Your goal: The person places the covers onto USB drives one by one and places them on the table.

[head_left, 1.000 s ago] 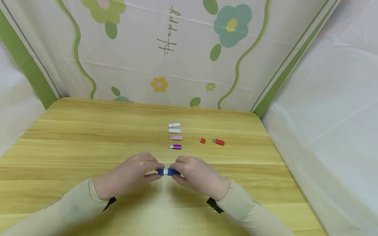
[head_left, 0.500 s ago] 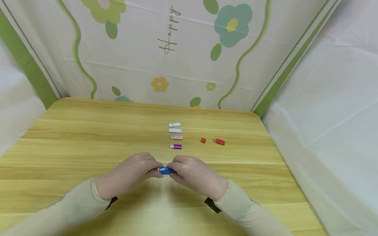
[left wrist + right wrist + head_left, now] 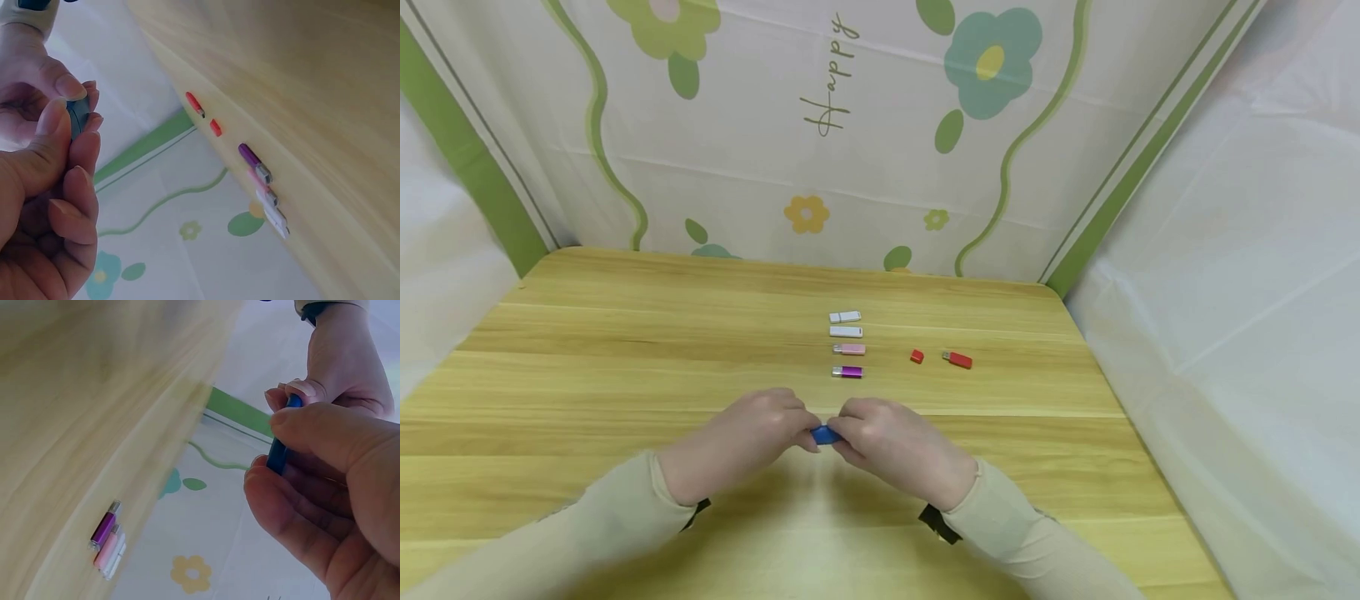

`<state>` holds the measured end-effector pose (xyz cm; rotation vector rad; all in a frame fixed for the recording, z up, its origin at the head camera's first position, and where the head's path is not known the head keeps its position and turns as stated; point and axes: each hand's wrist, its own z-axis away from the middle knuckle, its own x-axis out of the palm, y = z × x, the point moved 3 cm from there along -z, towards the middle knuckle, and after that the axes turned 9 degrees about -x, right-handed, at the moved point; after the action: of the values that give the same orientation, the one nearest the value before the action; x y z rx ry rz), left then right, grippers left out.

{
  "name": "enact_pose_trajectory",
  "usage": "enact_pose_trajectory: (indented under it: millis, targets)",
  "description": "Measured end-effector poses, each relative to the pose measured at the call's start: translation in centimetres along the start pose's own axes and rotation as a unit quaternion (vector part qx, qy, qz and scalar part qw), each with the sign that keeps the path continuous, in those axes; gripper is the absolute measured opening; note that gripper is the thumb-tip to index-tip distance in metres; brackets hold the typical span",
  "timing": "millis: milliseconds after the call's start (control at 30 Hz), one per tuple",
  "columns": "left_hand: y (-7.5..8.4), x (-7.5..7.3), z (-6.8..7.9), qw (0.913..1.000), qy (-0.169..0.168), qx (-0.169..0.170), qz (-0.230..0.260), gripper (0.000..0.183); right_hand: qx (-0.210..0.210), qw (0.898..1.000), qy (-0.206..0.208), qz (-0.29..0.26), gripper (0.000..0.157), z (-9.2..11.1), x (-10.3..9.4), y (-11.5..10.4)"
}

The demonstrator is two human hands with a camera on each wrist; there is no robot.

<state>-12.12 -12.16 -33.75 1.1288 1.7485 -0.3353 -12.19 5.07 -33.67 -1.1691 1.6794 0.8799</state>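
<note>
A blue USB stick (image 3: 826, 435) is held between both hands above the near middle of the table. My left hand (image 3: 745, 437) pinches its left end between thumb and fingers, over the cap. On the other end, my right hand (image 3: 902, 446) grips the body the same way. In the left wrist view the blue stick (image 3: 78, 115) shows a thin seam, and no metal plug is visible. The right wrist view has the blue stick (image 3: 279, 447) between thumb and forefinger, with much of it covered by fingers.
Beyond the hands lie a purple USB stick (image 3: 847, 372), a pink one (image 3: 849, 350) and two white ones, the nearer white stick (image 3: 846, 332) just behind the pink. To the right are a red cap (image 3: 917, 357) and an uncapped red USB stick (image 3: 958, 360). A patterned cloth (image 3: 880, 150) hangs behind the table.
One second ago the blue stick's white-and-metal plug showed between body and cap. The hands have come together, and the plug is now covered. The other sticks have stayed in place.
</note>
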Motion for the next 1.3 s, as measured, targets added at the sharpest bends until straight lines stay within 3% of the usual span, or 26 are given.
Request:
enact_pose_trajectory:
  millis: [633, 800, 1000, 1300]
  targets:
    - [-0.7, 2.7, -1.0, 0.9957, -0.082, -0.032, -0.027, 0.013, 0.038, 0.997, -0.026, -0.061, 0.007, 1.1, 1.0, 0.9]
    - [-1.8, 3.9, -1.7, 0.9907, -0.111, -0.078, -0.013, 0.013, 0.092, 0.988, -0.047, -0.115, 0.007, 1.5, 2.0, 2.2]
    - [-3.5, 5.3, -3.1, 0.9807, -0.14, -0.136, 0.005, 0.015, 0.13, 0.982, -0.078, -0.115, 0.004, 1.3, 3.0, 4.1]
    - [-6.1, 6.0, -5.2, 0.9741, -0.158, -0.161, -0.006, 0.014, 0.154, 0.972, -0.108, -0.143, 0.004, 0.7, 3.8, 7.4]
